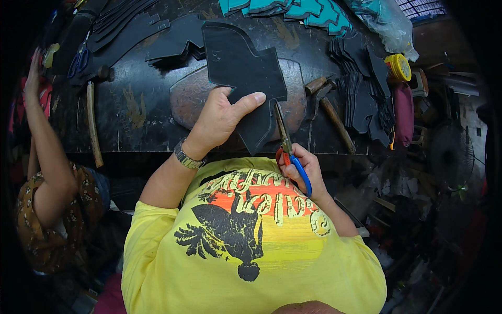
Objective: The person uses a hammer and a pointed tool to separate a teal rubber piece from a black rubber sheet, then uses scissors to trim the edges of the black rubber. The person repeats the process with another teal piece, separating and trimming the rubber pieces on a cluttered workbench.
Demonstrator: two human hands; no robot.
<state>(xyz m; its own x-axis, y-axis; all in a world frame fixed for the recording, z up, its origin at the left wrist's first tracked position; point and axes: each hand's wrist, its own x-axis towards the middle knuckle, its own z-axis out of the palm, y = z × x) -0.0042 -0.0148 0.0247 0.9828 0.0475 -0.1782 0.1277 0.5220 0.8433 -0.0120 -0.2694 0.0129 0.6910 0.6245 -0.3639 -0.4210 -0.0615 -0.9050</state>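
My left hand (219, 119) grips a black sheet piece, perhaps leather (240, 60), with the thumb flat on top and the fingers hidden underneath. The piece has a curved, stepped outline and a faint pale line along its edges. My right hand (307, 168) is wrapped round the red and blue handles of a pair of scissors (284, 133). Their blades point away from me and meet the right edge of the piece, near its lower corner. Whether they are cutting into it I cannot tell.
Under the piece lies a brown slab (188, 97). Hammers (337, 125) lie right of it; another hammer (93, 123) lies left. Black pieces (358, 99) and teal pieces (295, 9) are stacked around. Blue-handled scissors (79, 62) lie far left, near a co-worker's arm (44, 125).
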